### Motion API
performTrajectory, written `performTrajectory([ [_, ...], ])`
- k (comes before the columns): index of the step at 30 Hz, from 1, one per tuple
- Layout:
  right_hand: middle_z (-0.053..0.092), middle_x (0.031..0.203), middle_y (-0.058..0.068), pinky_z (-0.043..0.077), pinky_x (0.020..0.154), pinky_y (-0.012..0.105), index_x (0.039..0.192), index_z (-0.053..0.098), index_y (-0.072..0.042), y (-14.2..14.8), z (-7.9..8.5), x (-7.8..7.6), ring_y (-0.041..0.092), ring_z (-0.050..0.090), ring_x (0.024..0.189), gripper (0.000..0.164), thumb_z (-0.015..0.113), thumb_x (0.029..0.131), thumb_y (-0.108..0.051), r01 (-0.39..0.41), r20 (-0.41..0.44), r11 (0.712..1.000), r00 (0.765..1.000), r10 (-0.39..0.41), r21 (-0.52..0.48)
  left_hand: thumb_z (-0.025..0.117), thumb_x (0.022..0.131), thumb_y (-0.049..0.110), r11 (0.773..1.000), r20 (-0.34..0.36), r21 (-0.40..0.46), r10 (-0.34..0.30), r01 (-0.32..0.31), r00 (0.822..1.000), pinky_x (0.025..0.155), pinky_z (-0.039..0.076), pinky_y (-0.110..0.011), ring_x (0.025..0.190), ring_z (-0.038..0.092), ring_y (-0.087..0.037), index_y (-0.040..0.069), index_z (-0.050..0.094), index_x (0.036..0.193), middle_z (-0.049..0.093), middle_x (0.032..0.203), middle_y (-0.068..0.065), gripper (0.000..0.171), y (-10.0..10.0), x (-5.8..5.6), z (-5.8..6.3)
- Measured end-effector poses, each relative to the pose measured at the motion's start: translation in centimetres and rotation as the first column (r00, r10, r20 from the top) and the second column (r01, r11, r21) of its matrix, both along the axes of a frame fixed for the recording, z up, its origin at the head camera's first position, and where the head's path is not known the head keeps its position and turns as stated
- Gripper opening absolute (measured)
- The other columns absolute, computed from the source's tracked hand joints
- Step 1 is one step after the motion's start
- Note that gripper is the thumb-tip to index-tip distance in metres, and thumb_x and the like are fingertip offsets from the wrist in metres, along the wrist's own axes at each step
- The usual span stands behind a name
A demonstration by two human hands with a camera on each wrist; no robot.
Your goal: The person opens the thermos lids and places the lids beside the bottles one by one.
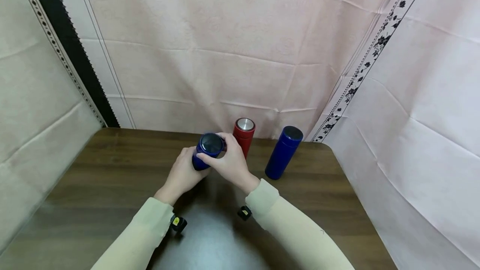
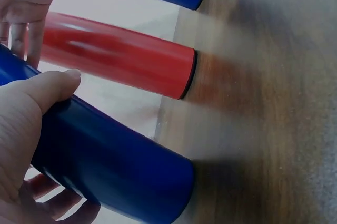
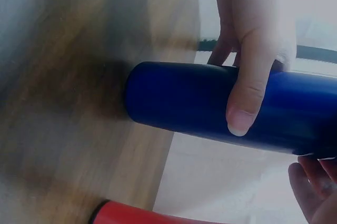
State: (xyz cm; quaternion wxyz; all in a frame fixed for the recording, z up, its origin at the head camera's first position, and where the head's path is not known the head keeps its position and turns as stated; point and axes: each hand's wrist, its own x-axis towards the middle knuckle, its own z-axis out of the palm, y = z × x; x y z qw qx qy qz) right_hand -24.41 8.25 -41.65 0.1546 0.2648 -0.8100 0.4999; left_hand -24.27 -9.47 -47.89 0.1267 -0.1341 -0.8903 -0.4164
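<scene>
The blue vacuum flask is being gripped round its body by the left hand and pinched near its top by the right hand, left of the red flask. Stiff, slippery, moderately heavy handling is being expected; the mid-body is being judged safest.

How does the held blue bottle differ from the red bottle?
The held blue bottle has a dark top; the red bottle has a silvery top. The left hand and right hand grip the held blue bottle; the red bottle stands unheld. Both are cylindrical.
</scene>
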Motion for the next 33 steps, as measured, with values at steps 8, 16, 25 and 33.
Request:
performTrajectory([
  [8, 0.059, 0.113, -0.008, 0.053, 0.081, 0.031, 0.122, 0.053, -0.018, 1.9, 0.6, 1.6, 0.011, 0.058, 0.097, 0.055, 0.08, 0.078, -0.038, -0.067, -0.016, 0.996, 0.998, 0.067, -0.056, 0.083, 0.076, 0.031, 0.991, 0.024, 0.046, -0.131, 0.129, 0.991, 0.085, 0.051, -0.05, 0.099, 0.059, -0.022, 0.016, 0.048, 0.13, 0.058, 0.117, -0.002, 0.066, -0.2, 1.9, 1.1],
  [16, 0.062, 0.114, -0.009, 0.054, 0.082, 0.031, 0.126, 0.05, -0.024, 4.5, 1.3, 2.7, 0.009, 0.061, 0.097, 0.051, 0.074, 0.084, -0.042, -0.105, 0.046, 0.993, 0.994, 0.102, 0.053, 0.084, 0.074, 0.033, 0.98, 0.022, 0.023, -0.199, 0.199, 0.98, 0.083, 0.053, -0.047, 0.094, 0.06, -0.015, 0.021, 0.051, 0.128, 0.059, 0.112, 0.006, 0.065, -0.2, 3.9, 2.6],
  [25, 0.062, 0.098, -0.007, 0.053, 0.06, 0.028, 0.129, 0.046, -0.026, 6.2, 1.7, 3.6, 0.011, 0.058, 0.072, 0.06, 0.066, 0.083, -0.058, -0.036, 0.084, 0.96, 0.996, 0.013, 0.278, 0.088, 0.068, 0.033, 0.967, -0.19, -0.25, -0.106, 0.057, 0.976, 0.085, 0.051, -0.053, 0.097, 0.061, -0.028, 0.011, 0.051, 0.13, 0.057, 0.114, -0.007, 0.076, 0.0, 4.7, 3.3],
  [33, 0.063, 0.103, -0.005, 0.054, 0.069, 0.032, 0.126, 0.049, -0.029, 6.3, 1.4, 4.5, 0.015, 0.061, 0.085, 0.053, 0.052, 0.088, -0.066, 0.021, 0.298, 0.967, 0.949, -0.099, 0.254, 0.091, 0.062, 0.032, 0.932, -0.363, -0.362, -0.108, -0.033, 0.925, 0.089, 0.048, -0.053, 0.098, 0.06, -0.034, 0.008, 0.054, 0.13, 0.057, 0.112, -0.013, 0.081, 0.9, 4.8, 3.2],
])
